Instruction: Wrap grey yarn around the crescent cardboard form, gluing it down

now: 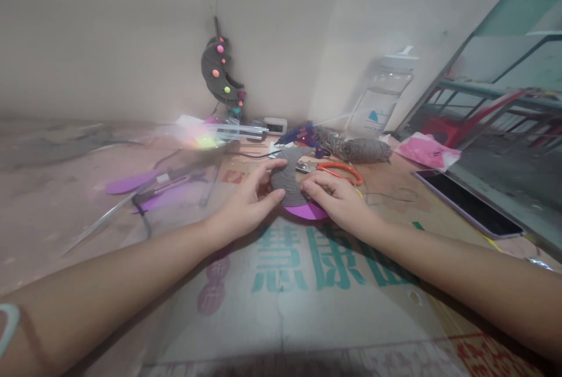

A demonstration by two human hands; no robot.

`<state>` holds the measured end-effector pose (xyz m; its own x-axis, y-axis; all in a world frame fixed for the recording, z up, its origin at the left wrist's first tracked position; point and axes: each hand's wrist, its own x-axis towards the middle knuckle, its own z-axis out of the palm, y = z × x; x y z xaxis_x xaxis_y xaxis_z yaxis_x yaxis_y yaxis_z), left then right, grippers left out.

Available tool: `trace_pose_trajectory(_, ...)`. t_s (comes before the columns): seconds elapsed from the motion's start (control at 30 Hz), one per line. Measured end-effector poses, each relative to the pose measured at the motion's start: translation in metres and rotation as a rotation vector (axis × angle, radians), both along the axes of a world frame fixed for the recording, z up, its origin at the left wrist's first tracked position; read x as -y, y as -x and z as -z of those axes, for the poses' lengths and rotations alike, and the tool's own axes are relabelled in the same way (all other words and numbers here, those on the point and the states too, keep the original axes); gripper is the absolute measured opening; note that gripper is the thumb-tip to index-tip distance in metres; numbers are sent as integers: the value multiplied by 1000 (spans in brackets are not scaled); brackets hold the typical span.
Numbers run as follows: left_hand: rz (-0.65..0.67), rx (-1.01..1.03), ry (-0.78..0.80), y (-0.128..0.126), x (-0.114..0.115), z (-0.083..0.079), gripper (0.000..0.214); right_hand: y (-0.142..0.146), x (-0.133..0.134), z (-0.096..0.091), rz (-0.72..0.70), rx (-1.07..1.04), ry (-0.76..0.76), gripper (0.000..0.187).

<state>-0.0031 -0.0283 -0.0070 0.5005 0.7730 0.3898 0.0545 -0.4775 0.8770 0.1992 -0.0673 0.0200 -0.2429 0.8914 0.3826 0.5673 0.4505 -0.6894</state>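
Note:
A crescent wrapped in grey yarn [285, 181] is held low over the cardboard, its hollow side facing right. Purple paper or foam [307, 211] shows beneath its lower edge. My left hand [250, 195] grips the crescent's left side, thumb and fingers on its face. The bent fingers of my right hand [336, 192] close at the crescent's right inner edge, near its lower tip; what lies under the fingertips is partly hidden. Just behind the right hand lie orange-handled pliers or scissors [338, 169]. A dark blue glue gun [301, 136] with a small red light rests farther back.
Against the wall hangs a finished grey crescent [215, 69] with coloured pompoms. Grey yarn skeins [364, 150], a water bottle [384, 93], a pink packet [428, 151] and a phone [468, 201] stand or lie at right. Purple pieces [132, 182] and glue sticks [239, 130] lie left.

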Motion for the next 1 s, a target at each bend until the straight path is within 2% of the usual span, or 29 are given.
trace_pose_trajectory(0.1, 17, -34, -34, 0, 3, -2, 47, 2, 1, -1, 45, -4, 21, 19)
trace_pose_trajectory(0.27, 16, -102, -43, 1, 6, -3, 47, 4, -1, 1, 36, 27, -48, 16)
trace_pose_trajectory(0.53, 37, -39, -7, 1, 4, 0, 48, 2, 1, 0, 12, 31, -36, 27)
trace_pose_trajectory(0.67, 97, 53, 104, -2, 5, -4, 58, 3, 1, -1, 29, 1, 12, 22)
trace_pose_trajectory(0.77, 36, 194, 230, -4, 1, -8, 68, -2, -2, -4, 85, -65, 20, 20)
trace_pose_trajectory(0.9, -105, 283, 375, -2, -8, -10, 55, -20, -12, -13, 232, -85, -56, 22)
trace_pose_trajectory(1.0, -131, 255, 413, -1, -10, -11, 45, -34, -22, -16, 298, -27, -80, 17)
